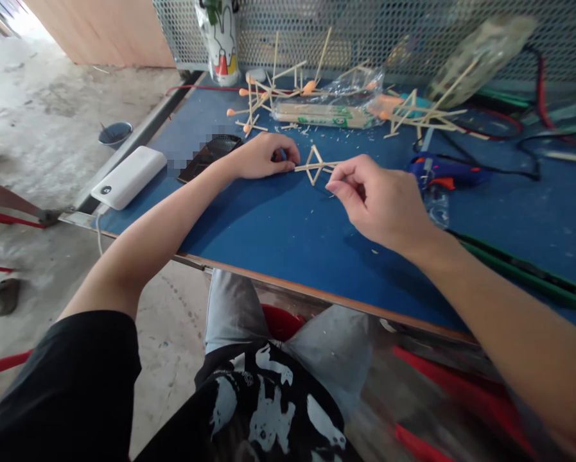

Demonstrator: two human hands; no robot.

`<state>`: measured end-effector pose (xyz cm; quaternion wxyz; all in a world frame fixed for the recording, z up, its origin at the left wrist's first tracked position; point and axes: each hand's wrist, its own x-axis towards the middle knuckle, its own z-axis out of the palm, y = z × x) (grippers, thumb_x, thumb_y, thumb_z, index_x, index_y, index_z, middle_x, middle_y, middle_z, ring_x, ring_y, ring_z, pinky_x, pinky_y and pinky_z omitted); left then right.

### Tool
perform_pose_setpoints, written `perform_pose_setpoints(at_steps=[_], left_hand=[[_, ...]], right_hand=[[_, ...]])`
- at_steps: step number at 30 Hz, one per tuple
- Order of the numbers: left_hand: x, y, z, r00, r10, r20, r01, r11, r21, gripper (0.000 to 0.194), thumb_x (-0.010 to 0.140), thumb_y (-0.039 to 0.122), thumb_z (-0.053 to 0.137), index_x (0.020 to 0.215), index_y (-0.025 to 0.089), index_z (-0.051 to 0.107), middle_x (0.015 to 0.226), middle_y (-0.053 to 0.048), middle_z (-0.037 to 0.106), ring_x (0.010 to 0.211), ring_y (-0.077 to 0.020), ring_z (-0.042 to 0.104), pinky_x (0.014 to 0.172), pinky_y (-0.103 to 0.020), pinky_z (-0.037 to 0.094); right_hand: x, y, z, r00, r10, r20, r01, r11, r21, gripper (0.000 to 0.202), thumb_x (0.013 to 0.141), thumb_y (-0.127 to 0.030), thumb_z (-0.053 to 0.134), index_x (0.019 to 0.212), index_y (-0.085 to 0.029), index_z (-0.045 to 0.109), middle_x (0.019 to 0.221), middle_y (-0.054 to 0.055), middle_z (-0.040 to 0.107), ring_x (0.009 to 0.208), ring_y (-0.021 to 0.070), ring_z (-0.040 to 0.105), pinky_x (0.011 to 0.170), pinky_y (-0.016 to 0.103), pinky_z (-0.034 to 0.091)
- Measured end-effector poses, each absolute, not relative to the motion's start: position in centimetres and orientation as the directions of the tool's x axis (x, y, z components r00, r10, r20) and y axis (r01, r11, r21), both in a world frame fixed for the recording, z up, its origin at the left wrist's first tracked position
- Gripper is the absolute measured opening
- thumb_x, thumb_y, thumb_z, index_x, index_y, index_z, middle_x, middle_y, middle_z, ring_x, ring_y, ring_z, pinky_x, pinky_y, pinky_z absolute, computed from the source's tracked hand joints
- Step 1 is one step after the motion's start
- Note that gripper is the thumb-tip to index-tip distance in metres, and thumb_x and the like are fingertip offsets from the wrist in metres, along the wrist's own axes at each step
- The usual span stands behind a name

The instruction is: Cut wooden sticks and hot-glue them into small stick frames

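On the blue table, a small frame of thin wooden sticks [313, 165], a diamond crossed by a long stick, lies between my hands. My left hand [267, 155] rests on the tabletop, its thumb and fingertips closed on the left end of the long stick. My right hand [379, 199] is closed in a pinch just over the frame's right end. Its fingers cover that end, and what lies between the fingertips cannot be made out. Right of this hand lies a blue glue gun [444, 170] with an orange trigger.
Several stick structures with orange tips [261, 96] stand along the back, around a plastic pack of sticks [323, 115]. A white power bank [128, 178] and a black phone-like object [208, 157] lie left. A green cutter [523, 266] lies right, near black cables. A cartoon-print tumbler [221, 48] stands behind.
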<state>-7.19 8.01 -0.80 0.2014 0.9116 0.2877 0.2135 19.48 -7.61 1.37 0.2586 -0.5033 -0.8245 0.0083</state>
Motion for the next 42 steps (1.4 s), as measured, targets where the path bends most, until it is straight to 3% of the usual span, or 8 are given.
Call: perform_pose_setpoints(at_steps=[8,14,19,29,33,37,40,42], left_hand=[[-7.2,8.0,-0.8,0.753,0.594,0.283,0.427,-0.769,0.475,0.024,0.092,0.032,0.074,0.113,0.021,0.081,0.107,-0.006,0.082,0.095,-0.0194,0.075,0.092,-0.035,0.059],[-7.1,7.8,-0.6,0.744,0.610,0.273,0.443,-0.756,0.482,0.025,0.091,0.035,0.074,0.111,0.021,0.082,0.109,-0.008,0.083,0.095,-0.0200,0.076,0.092,-0.035,0.059],[-7.1,7.8,-0.5,0.741,0.619,0.261,0.457,-0.749,0.480,0.026,0.091,0.035,0.074,0.112,0.021,0.082,0.107,-0.006,0.083,0.092,-0.0195,0.075,0.090,-0.035,0.059],[-7.1,7.7,-0.5,0.738,0.621,0.265,0.452,-0.746,0.489,0.025,0.092,0.033,0.074,0.112,0.019,0.082,0.107,-0.008,0.083,0.093,-0.0194,0.076,0.089,-0.034,0.059],[-7.2,7.8,-0.5,0.738,0.618,0.271,0.444,-0.747,0.495,0.025,0.091,0.033,0.074,0.111,0.020,0.082,0.107,-0.008,0.083,0.095,-0.0199,0.076,0.090,-0.034,0.060],[-7.1,7.7,-0.5,0.739,0.619,0.267,0.445,-0.746,0.496,0.024,0.092,0.032,0.073,0.110,0.020,0.082,0.107,-0.008,0.083,0.094,-0.0191,0.076,0.090,-0.034,0.060],[-7.2,7.7,-0.5,0.739,0.615,0.277,0.440,-0.751,0.492,0.023,0.093,0.032,0.072,0.110,0.020,0.082,0.106,-0.008,0.083,0.093,-0.0192,0.076,0.090,-0.034,0.059],[-7.2,7.7,-0.5,0.742,0.609,0.280,0.434,-0.755,0.492,0.023,0.093,0.033,0.072,0.111,0.021,0.082,0.106,-0.008,0.083,0.092,-0.0194,0.076,0.089,-0.034,0.059]], right_hand=[[19.2,-6.9,0.6,-0.604,0.757,0.250,0.742,0.648,-0.172,0.022,0.108,-0.034,0.057,0.100,-0.025,0.075,0.104,0.006,0.079,0.099,0.0249,0.071,0.078,0.038,0.046],[18.5,-6.9,0.1,-0.667,0.699,0.258,0.721,0.693,-0.012,0.026,0.109,-0.026,0.048,0.100,-0.019,0.072,0.101,0.011,0.075,0.090,0.0249,0.066,0.077,0.039,0.044],[19.1,-7.1,0.9,-0.450,0.782,0.431,0.816,0.556,-0.157,0.022,0.109,-0.028,0.045,0.108,-0.021,0.066,0.111,0.012,0.073,0.083,0.0225,0.066,0.068,0.037,0.042],[20.0,-7.4,1.6,-0.328,0.725,0.606,0.710,0.612,-0.347,0.020,0.105,-0.042,0.058,0.096,-0.026,0.066,0.079,0.002,0.071,0.061,0.0184,0.061,0.064,0.036,0.049],[20.2,-7.7,2.0,-0.326,0.739,0.589,0.719,0.599,-0.353,0.034,0.107,-0.053,0.059,0.086,-0.028,0.071,0.069,0.002,0.073,0.061,0.0202,0.066,0.064,0.037,0.052],[20.6,-7.9,2.0,-0.350,0.726,0.592,0.717,0.614,-0.329,0.034,0.111,-0.046,0.051,0.099,-0.030,0.077,0.086,0.005,0.081,0.073,0.0219,0.074,0.068,0.038,0.055],[20.9,-7.9,1.8,-0.407,0.655,0.637,0.717,0.661,-0.221,0.043,0.111,-0.050,0.050,0.084,-0.027,0.074,0.065,0.002,0.073,0.059,0.0204,0.069,0.058,0.036,0.047],[21.1,-7.9,2.0,-0.459,0.595,0.659,0.704,0.696,-0.139,0.038,0.111,-0.045,0.049,0.093,-0.027,0.077,0.074,0.003,0.078,0.061,0.0199,0.070,0.060,0.036,0.047]])
